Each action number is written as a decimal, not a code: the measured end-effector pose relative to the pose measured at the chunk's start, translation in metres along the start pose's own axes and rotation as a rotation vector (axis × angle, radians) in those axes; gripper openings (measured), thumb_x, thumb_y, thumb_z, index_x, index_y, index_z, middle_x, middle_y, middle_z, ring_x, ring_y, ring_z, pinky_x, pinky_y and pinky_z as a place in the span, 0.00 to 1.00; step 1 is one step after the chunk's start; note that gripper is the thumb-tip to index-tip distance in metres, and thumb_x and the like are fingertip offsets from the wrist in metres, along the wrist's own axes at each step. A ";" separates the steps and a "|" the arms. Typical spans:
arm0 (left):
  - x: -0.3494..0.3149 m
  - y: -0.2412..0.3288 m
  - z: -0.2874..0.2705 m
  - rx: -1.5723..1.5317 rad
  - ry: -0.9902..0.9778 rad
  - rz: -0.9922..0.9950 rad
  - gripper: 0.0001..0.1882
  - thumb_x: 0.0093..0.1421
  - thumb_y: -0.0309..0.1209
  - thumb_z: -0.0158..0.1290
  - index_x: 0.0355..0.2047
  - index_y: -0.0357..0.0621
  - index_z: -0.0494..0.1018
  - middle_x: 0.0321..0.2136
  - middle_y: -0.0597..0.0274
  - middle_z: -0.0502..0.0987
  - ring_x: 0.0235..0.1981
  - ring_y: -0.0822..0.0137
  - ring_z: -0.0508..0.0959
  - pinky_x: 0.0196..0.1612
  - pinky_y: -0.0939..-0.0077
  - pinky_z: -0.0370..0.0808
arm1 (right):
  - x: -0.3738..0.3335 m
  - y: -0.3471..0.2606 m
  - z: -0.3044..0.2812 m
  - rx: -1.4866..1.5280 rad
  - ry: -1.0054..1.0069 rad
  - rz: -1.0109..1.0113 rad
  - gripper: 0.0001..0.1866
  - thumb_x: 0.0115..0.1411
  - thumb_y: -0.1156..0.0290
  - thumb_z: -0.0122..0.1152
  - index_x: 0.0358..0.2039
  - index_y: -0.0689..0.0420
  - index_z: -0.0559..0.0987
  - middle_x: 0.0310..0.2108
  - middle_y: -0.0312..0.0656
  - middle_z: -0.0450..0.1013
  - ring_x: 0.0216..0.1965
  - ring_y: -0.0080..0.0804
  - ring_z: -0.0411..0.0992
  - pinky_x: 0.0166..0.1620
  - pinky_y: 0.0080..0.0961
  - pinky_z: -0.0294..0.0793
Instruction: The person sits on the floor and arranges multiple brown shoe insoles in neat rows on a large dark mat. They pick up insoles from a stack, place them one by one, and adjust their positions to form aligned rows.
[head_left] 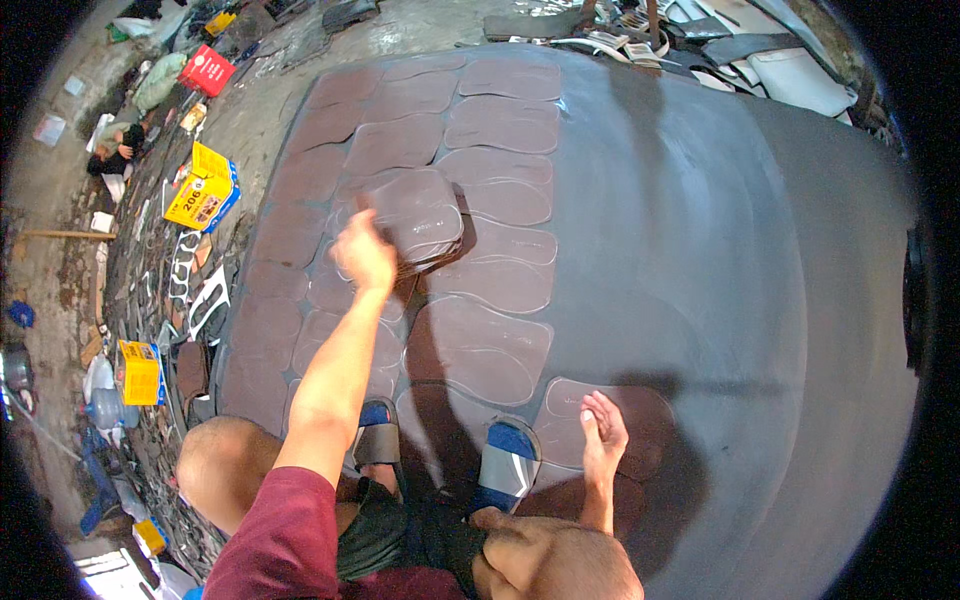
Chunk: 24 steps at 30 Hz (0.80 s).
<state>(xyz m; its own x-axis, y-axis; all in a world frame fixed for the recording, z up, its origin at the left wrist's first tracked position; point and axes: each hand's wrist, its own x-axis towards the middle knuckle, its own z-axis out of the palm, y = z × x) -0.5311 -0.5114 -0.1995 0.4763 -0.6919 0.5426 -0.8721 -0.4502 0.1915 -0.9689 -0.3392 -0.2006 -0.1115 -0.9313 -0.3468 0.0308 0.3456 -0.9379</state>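
A stack of dark brown shoe-sole pieces (pixel 425 215), shaped like paired outlines, rests on top of similar flat pieces laid in rows. At the stack's left edge is my left hand (pixel 365 255). Its fingers are partly blurred, so I cannot tell whether they grip a piece. My right hand (pixel 605 430) is open, fingers stretched out and nothing in it, over a single brown sole piece (pixel 563 420) at the near right. Rows of laid sole pieces (pixel 500 180) cover the left part of a large dark grey sheet (pixel 680 250).
My sandalled feet (pixel 508 465) stand on the sheet's near side. Yellow boxes (pixel 205 188) and a red box (pixel 207 70) lie among scraps along the left. A pile of white and dark offcuts (pixel 790 80) sits beyond the far right edge.
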 end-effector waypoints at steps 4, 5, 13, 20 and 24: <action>-0.039 0.185 -0.062 -0.882 -0.492 0.070 0.35 0.50 0.20 0.61 0.60 0.56 0.72 0.27 0.60 0.78 0.27 0.64 0.78 0.34 0.68 0.77 | 0.052 -0.002 -0.041 -0.111 0.167 -0.239 0.23 0.67 0.68 0.63 0.59 0.63 0.75 0.58 0.46 0.74 0.60 0.37 0.71 0.64 0.35 0.68; -0.051 0.216 -0.077 -1.152 -0.513 -0.086 0.35 0.51 0.22 0.66 0.61 0.50 0.72 0.31 0.64 0.80 0.31 0.69 0.77 0.39 0.71 0.77 | 0.078 -0.005 -0.051 -0.097 0.318 -0.331 0.25 0.68 0.65 0.62 0.63 0.62 0.72 0.62 0.46 0.71 0.63 0.37 0.68 0.66 0.37 0.64; -0.135 0.216 -0.103 -2.140 -1.036 -0.935 0.19 0.59 0.15 0.60 0.51 0.39 0.77 0.48 0.56 0.81 0.49 0.64 0.82 0.53 0.71 0.80 | 0.160 -0.110 -0.090 0.371 -0.178 -0.022 0.39 0.67 0.71 0.60 0.73 0.64 0.53 0.68 0.54 0.63 0.68 0.42 0.64 0.69 0.39 0.62; -0.177 0.184 -0.050 -1.330 -1.003 -0.873 0.21 0.56 0.21 0.66 0.50 0.31 0.79 0.40 0.57 0.84 0.38 0.70 0.81 0.42 0.75 0.79 | 0.170 -0.118 -0.075 -0.241 0.017 -0.175 0.29 0.57 0.85 0.65 0.61 0.67 0.71 0.55 0.48 0.76 0.54 0.33 0.75 0.58 0.29 0.74; -0.179 0.177 -0.030 -1.206 -1.066 -0.776 0.20 0.53 0.23 0.70 0.47 0.30 0.80 0.31 0.56 0.85 0.27 0.73 0.82 0.31 0.80 0.79 | 0.189 -0.077 -0.095 -0.117 -0.054 -0.119 0.24 0.56 0.87 0.66 0.54 0.66 0.76 0.45 0.43 0.81 0.44 0.26 0.79 0.48 0.23 0.79</action>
<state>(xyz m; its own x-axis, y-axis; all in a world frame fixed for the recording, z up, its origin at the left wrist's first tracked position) -0.7739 -0.4501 -0.2385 0.2099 -0.7933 -0.5715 0.2068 -0.5353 0.8190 -1.0864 -0.5307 -0.1927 -0.0543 -0.9701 -0.2367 -0.0952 0.2410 -0.9658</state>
